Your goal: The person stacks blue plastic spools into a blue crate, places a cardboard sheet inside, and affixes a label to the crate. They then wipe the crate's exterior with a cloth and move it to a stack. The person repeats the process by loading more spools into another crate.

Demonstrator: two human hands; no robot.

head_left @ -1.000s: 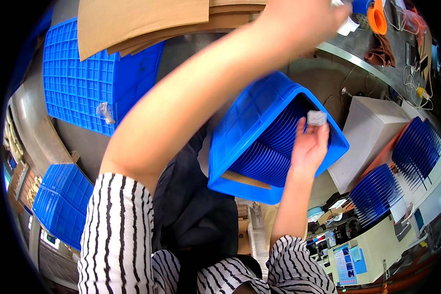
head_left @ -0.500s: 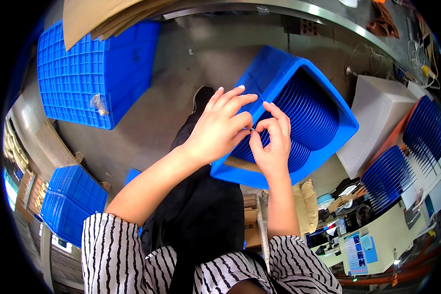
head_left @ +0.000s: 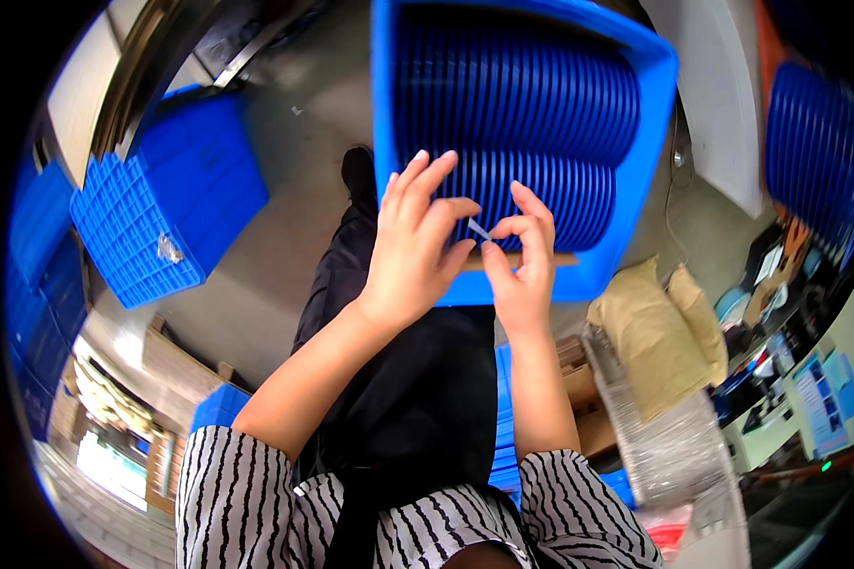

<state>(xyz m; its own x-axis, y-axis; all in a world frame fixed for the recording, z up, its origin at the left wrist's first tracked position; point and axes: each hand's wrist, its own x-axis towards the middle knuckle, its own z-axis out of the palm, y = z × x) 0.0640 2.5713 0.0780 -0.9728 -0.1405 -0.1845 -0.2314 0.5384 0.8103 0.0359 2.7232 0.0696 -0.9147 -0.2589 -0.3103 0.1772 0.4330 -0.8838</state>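
My right hand (head_left: 524, 270) pinches a small, thin whitish strip (head_left: 478, 228) between thumb and index finger. Its other fingers are bent upward. Beside it my left hand (head_left: 410, 242) has thumb and index finger apart around the strip's free end, with the remaining fingers stretched out. Whether the left index finger touches the strip I cannot tell. Both hands are above the near part of a blue plastic bin (head_left: 381, 85). Inside the bin stand two rows of dark blue round discs (head_left: 522, 85), packed on edge. My left hand covers part of the nearer row.
Another blue crate (head_left: 199, 180) stands at the left, below brown cardboard sheets (head_left: 128, 85). More blue discs (head_left: 816, 152) are racked at the far right. Brown paper sacks (head_left: 650, 332) lie right of my forearm, near a plastic-wrapped stack (head_left: 674, 446). My foot (head_left: 357, 174) is left of the bin.
My left thumb and index finger have parted from the right fingertips, and the strip now shows between the hands. The view has turned, bringing the bin's discs more squarely in front of me.
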